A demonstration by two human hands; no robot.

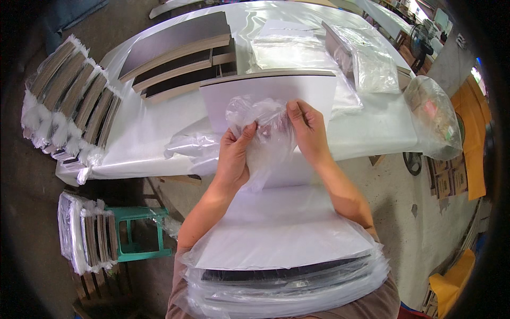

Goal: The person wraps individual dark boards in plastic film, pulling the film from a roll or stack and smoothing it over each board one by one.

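A clear plastic bag (263,114) hangs bunched between my two hands in front of me. My left hand (237,151) pinches its left side between thumb and fingers. On the other side my right hand (309,127) grips the bag's upper edge, fingers curled. Just behind stands a white-faced board (218,101), upright at the table's near side with a dark edge along its top. Below my forearms a stack of plastic-wrapped sheets (287,239) rests against my lap, white on top with a black layer showing.
The table (372,127) is covered in shiny plastic. Dark-topped boards (180,40) lie at its far left, wrapped packs (366,61) at the far right. Bagged bundles (71,90) lean at the left corner. More bundles (95,234) sit by a green stool (141,234). A filled bag (433,117) hangs right.
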